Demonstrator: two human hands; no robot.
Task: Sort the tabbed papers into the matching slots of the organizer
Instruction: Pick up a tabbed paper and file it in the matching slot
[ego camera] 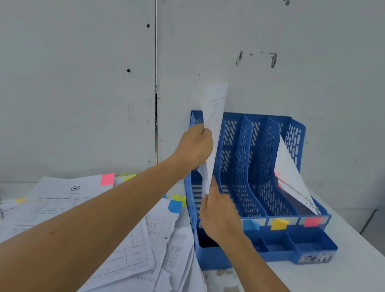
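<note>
A blue slotted organizer (294, 134) stands against the wall on the white table. Its front strip carries a blue tab (251, 224), a yellow tab (279, 224) and a pink tab (312, 221). White papers with pink marks (290, 172) lean in the rightmost slot. My left hand (195, 146) grips a white sheet (214, 105) held upright over the leftmost slot. My right hand (220, 216) pinches that sheet's lower edge. The sheet's tab is hidden.
A loose pile of white papers (95, 219) with pink, yellow, green and blue tabs covers the table on the left. The organizer's front tray (312, 245) has small open compartments. The wall stands close behind. Bits of tape (232, 290) lie on the table.
</note>
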